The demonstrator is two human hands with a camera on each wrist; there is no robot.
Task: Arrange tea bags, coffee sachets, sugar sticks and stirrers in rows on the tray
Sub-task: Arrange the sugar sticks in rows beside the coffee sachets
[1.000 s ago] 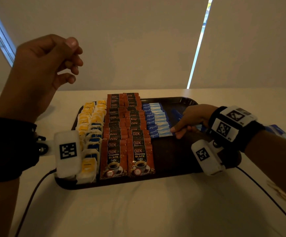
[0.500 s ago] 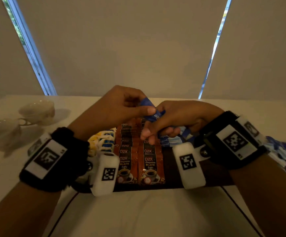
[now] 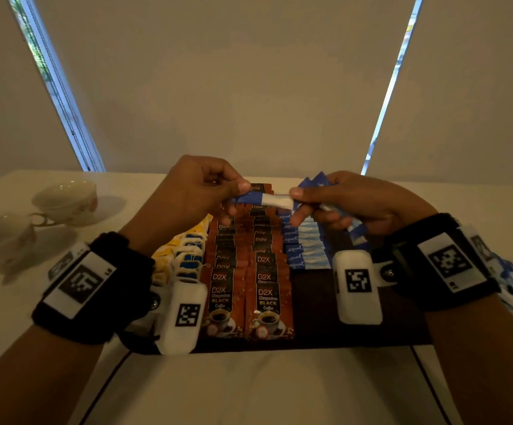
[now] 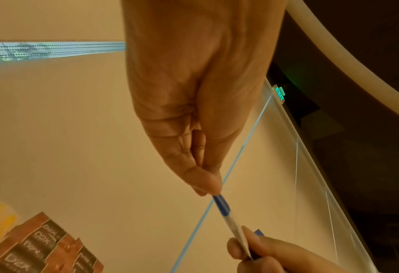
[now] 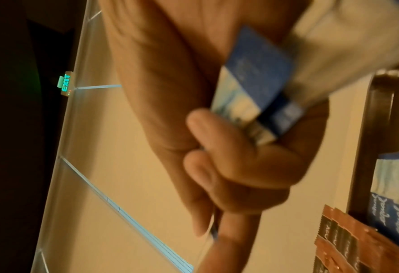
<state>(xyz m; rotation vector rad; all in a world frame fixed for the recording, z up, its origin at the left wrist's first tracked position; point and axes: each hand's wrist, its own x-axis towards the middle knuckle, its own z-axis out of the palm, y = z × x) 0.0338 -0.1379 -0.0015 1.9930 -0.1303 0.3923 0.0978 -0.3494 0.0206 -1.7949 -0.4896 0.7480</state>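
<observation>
Already the tray (image 3: 368, 329) holds rows of tea bags (image 3: 184, 256), coffee sachets (image 3: 249, 289) and sugar sticks (image 3: 306, 246). Above it, both hands, left hand (image 3: 187, 194) and right hand (image 3: 356, 200), pinch one sugar stick (image 3: 267, 200). No stirrers show yet.

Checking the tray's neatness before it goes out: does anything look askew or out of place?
Mostly tidy. The coffee sachets and tea bags lie in rows on the tray, but the sugar sticks row stops short. One sugar stick is held above it between left hand and right hand.
</observation>
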